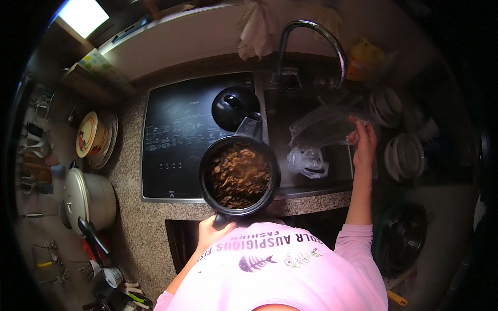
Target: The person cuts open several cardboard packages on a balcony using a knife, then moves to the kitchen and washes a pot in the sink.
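My left hand [214,232] is closed around the handle of a black spouted pot [275,175] at the counter's front edge. Brown chopped plant pieces [240,175], seemingly wet, nearly fill the pot. My right hand [364,142] pinches a thin clear plastic bag [325,120] over the sink [295,186]. The bag stretches leftward from my fingers. Below it, a crumpled clear plastic bag [307,161] lies in the sink; whether the two are joined I cannot tell. A round black lid [235,109] with a knob rests on the black cooktop [175,136], behind the pot's spout.
A curved chrome faucet [342,58] arches over the sink. Stacked bowls [404,157] stand to the right. On the left of the granite counter [132,175] are a metal pressure cooker [95,198] and a patterned enamel dish [87,134]. A cloth [255,33] hangs behind.
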Demonstrator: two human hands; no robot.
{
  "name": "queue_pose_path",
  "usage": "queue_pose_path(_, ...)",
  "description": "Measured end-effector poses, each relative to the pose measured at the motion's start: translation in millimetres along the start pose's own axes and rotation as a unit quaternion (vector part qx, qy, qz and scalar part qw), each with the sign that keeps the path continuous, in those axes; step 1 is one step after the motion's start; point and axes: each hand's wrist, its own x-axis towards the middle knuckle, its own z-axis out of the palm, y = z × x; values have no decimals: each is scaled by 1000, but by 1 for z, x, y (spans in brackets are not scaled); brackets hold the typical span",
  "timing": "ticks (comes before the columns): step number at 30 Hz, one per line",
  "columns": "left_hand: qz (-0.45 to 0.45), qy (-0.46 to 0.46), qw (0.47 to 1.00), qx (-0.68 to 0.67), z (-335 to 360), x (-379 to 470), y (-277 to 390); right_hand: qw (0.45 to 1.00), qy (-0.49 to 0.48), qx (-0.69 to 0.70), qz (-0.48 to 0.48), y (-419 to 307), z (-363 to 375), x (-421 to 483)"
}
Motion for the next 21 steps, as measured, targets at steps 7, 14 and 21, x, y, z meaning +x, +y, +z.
queue_pose_path(7,-23,-83,964,252,-36,17,32,983,-80,145,-77,-43,67,-41)
queue_pose_path(14,379,115,869,296,-62,100,147,959,-155,149,-188,-92,90,-81)
queue_pose_path(21,409,130,795,428,42,212,195,950,-175,186,-177,-63,69,-120)
